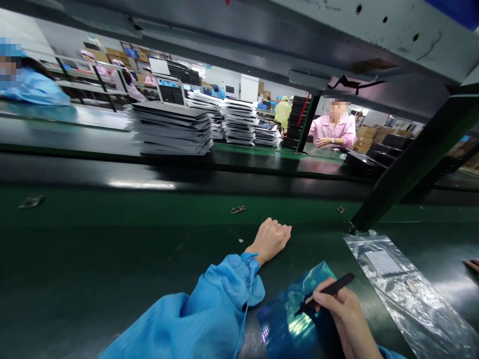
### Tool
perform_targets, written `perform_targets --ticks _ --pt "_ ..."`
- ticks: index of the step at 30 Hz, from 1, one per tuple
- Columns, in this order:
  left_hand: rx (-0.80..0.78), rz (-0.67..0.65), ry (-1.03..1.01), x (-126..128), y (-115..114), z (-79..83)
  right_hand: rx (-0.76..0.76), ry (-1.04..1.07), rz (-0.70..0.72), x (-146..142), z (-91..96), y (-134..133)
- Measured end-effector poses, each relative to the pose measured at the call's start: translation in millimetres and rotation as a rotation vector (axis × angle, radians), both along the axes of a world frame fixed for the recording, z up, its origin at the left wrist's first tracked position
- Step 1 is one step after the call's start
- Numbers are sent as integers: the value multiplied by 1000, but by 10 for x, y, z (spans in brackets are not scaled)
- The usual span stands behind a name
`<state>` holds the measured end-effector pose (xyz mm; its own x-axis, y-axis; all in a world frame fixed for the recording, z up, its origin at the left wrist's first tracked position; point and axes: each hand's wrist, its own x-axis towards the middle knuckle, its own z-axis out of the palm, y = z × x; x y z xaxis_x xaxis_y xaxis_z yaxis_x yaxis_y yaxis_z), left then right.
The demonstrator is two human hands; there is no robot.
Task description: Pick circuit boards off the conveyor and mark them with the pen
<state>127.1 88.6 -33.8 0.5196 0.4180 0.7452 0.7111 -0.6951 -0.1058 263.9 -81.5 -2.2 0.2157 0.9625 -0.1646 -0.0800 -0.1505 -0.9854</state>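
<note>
My left hand (270,239) rests on the dark green bench top (112,269), its fingers curled under into a loose fist; nothing shows in them. The blue sleeve runs back toward me. My right hand (342,311) grips black tweezers (329,289), their tip pointing down-left onto a shiny blue sheet (288,319) lying flat between my hands. A clear plastic bag (404,289) with a white label lies to the right of the sheet.
Small metal parts (238,209) lie on the green belt beyond my left hand. Stacks of grey flat trays (172,127) stand on the far bench. A slanted black post (407,159) rises at right. A person in pink (335,130) sits opposite; another's fingertip (472,264) shows at the right edge.
</note>
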Motion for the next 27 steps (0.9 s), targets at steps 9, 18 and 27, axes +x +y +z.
perform_targets --ticks 9,18,27 --pt "-156 8 109 1 -83 50 -27 -53 29 75 -44 14" --pt "-402 -5 308 -19 -295 204 -74 -56 -27 17 96 34" --pt "-614 32 411 -78 -488 302 -65 -43 21 99 -8 1"
